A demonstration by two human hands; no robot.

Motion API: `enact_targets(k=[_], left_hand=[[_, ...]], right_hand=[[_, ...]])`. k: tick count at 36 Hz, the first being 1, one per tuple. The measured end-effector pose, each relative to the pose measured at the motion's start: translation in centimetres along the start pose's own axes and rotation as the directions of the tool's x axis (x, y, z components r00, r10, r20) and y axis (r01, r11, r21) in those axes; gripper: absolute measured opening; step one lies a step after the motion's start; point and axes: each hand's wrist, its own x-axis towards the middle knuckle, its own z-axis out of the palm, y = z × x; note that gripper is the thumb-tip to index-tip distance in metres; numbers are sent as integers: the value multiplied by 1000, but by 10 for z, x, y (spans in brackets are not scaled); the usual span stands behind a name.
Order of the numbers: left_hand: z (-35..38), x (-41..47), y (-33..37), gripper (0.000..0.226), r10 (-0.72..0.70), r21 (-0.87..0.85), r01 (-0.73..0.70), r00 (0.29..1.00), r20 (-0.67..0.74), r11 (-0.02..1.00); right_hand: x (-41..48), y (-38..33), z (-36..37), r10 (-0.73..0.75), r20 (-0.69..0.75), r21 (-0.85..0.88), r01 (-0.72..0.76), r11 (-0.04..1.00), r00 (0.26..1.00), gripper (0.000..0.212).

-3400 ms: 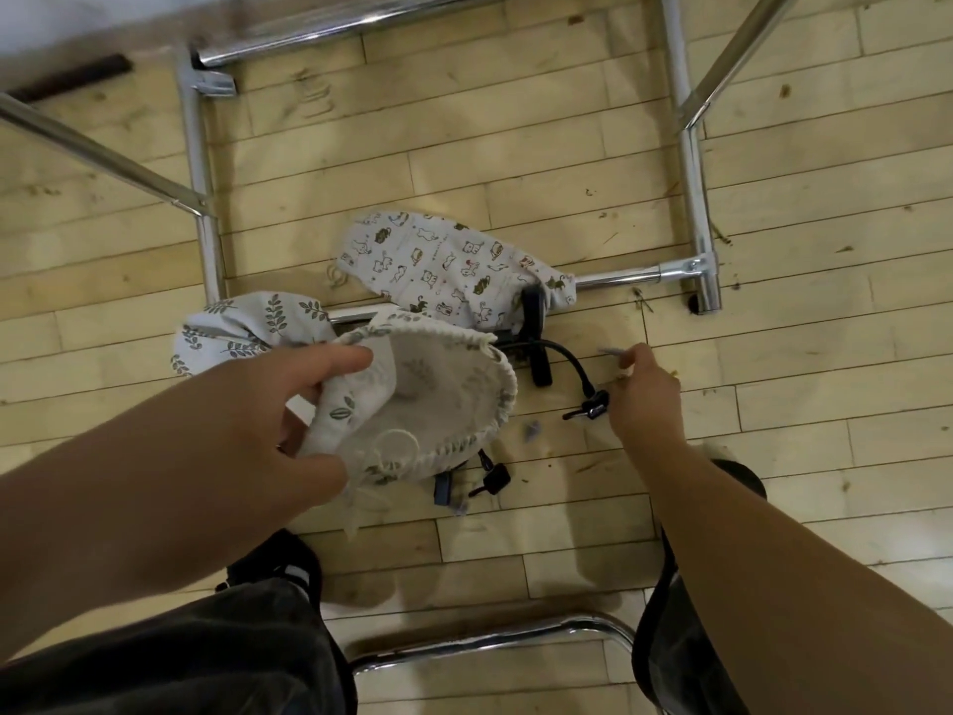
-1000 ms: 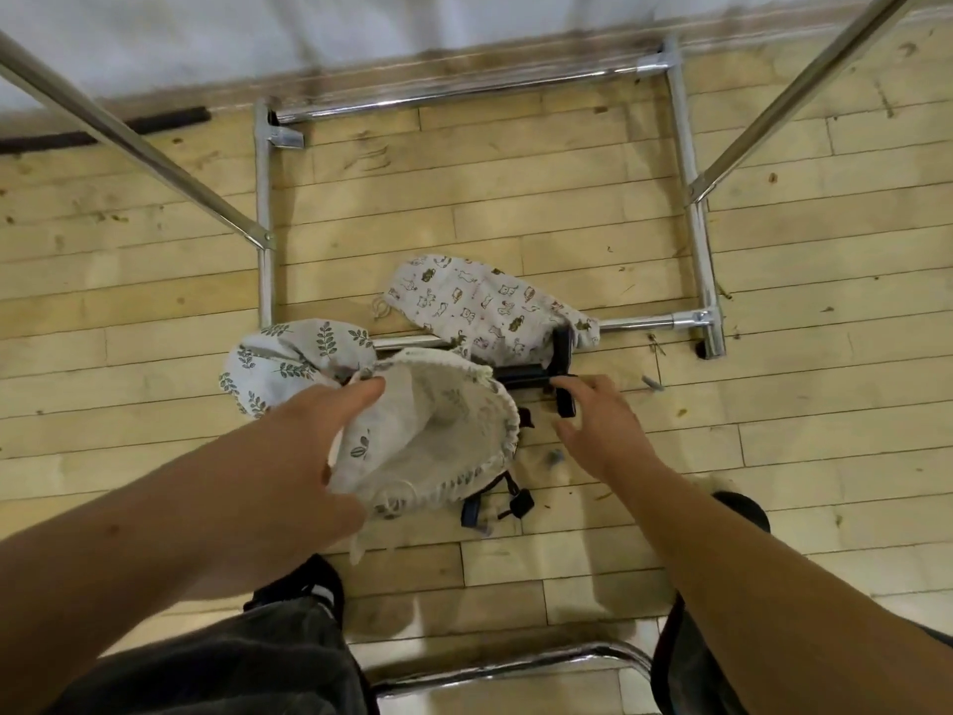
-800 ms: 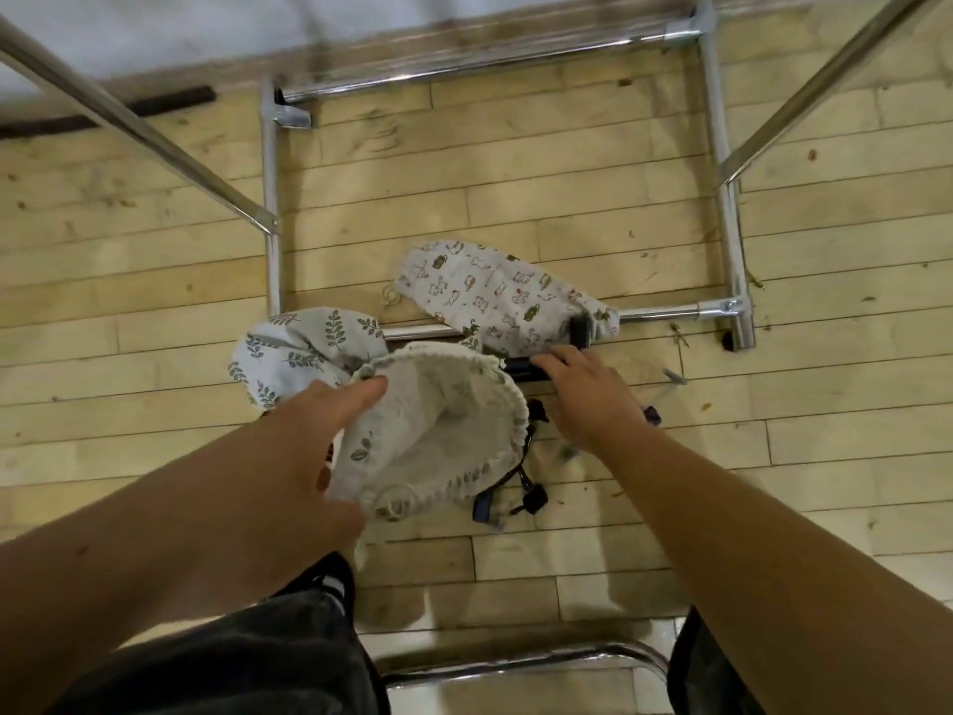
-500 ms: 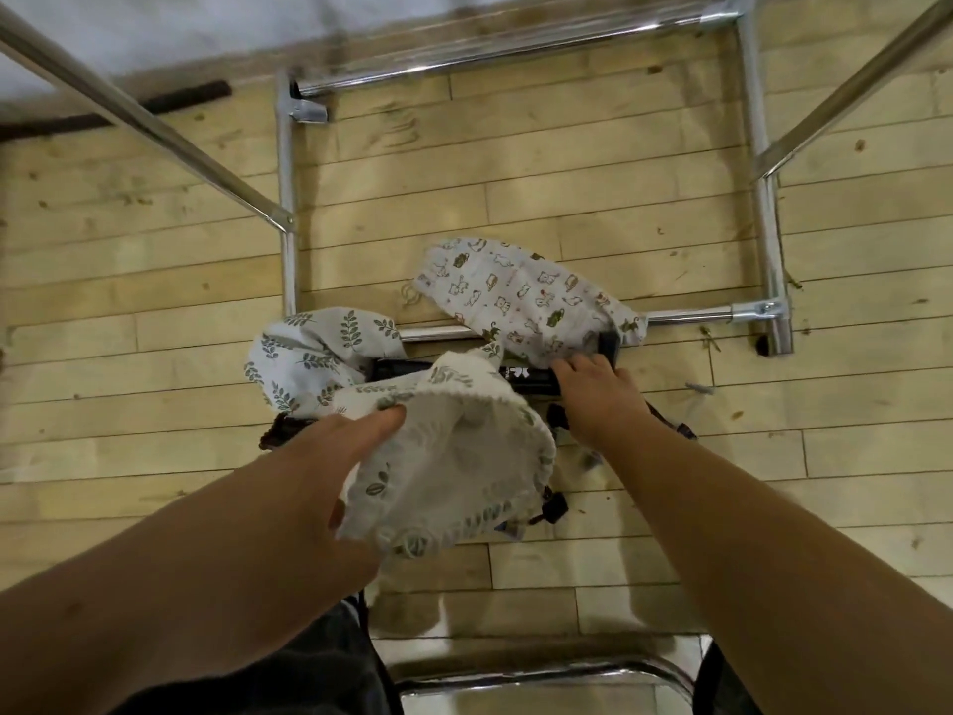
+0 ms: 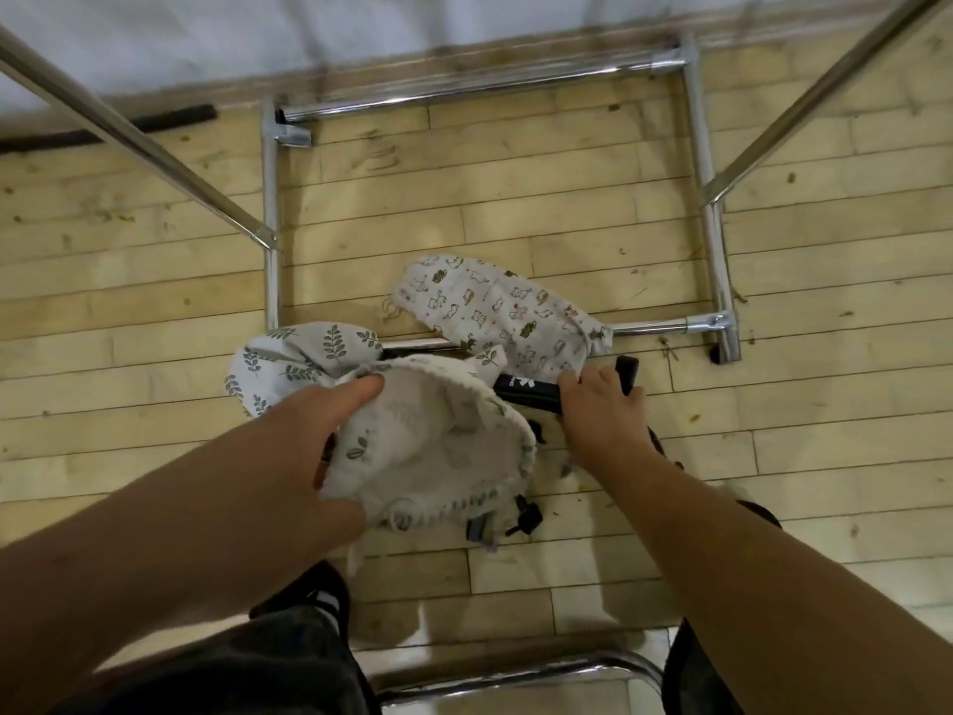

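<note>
The left hand [image 5: 289, 456] is holding the leaf-print bag [image 5: 438, 441] open at centre frame, while the right hand [image 5: 601, 412] is gripping a black strap [image 5: 526, 390].

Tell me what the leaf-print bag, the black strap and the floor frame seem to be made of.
Leaf-print bag: soft woven cloth, probably cotton, matte; it crumples and folds where the left hand grips its rim.
Black strap: likely woven synthetic webbing, a flat band with a white printed logo, gripped by the right hand.
Frame: metal tubing with a chrome-like polish; it shows bright mirror highlights.
</note>
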Motion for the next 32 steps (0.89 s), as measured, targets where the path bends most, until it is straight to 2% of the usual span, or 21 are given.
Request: enact_targets(k=[3, 8, 13, 19, 24, 32], left_hand=[[-7, -3, 3, 94, 8, -42, -11, 998, -55, 999], [-22, -14, 11, 83, -1, -90, -18, 980, -201, 996], [-40, -33, 16, 78, 41, -122, -86, 943, -330, 989], [-49, -58, 23, 82, 85, -177, -153, 937, -339, 972], [-53, -86, 26, 82, 145, -214, -241, 912, -384, 947], [-40, -107, 25, 84, 174, -92, -225, 906, -386, 970]], right_hand=[[-14, 5, -8, 71, -18, 36, -71, 997, 997, 49], [-42, 12, -31, 154, -11, 80, -153, 985, 988, 40], [-70, 25, -54, 232, 9, 160, -230, 960, 973, 31], [-104, 40, -84, 348, 31, 233, -345, 909, 937, 28], [-137, 52, -95, 383, 56, 325, -379, 866, 922, 24], [-186, 47, -106, 348, -3, 572, -284, 770, 937, 35]])
